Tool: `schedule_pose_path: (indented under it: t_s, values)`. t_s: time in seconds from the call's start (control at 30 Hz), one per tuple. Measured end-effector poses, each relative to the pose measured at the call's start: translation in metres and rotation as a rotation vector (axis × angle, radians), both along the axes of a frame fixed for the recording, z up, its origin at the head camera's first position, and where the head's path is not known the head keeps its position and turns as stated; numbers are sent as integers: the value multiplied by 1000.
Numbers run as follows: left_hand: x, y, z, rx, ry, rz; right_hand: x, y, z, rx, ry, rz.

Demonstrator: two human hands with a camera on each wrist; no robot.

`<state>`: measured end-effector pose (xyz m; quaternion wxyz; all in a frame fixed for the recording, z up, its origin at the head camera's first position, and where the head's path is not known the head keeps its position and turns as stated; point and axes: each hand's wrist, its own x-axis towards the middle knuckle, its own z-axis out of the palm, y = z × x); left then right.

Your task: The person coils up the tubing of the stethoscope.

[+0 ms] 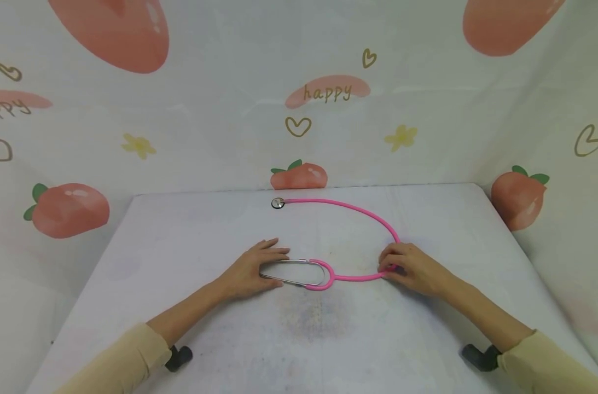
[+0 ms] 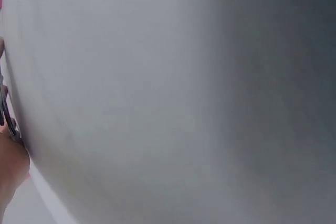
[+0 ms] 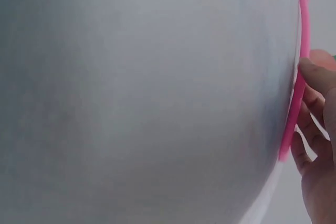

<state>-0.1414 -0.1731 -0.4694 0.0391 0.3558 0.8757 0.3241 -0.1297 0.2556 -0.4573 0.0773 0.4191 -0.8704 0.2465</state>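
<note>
Tabletop (image 1: 230, 345): beneath stethoscope (image 1: 332, 272), apparently for support.
Left hand (image 1: 249, 272): pinching metal tubes (image 1: 291, 282) at stethoscope's left end, perhaps steadying.
Right hand (image 1: 412, 269): pinching pink tube (image 1: 363, 278) at stethoscope's right bend, perhaps shaping.

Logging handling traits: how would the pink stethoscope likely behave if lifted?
The pink tubing probably flops, given its long curve. The metal ear tubes look stiffer, running nearly straight. The round chestpiece would likely dangle, being at the tubing's end.
</note>
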Motion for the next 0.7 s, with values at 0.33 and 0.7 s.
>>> schedule_pose_path:
  t_s: [0.33, 0.7]
  values:
    - [3, -1, 15, -11, 70, 97, -5, -1, 6, 22, 43, -28]
    - [-2, -6, 17, 88, 14, 70, -13, -3, 24, -24, 47, -24]
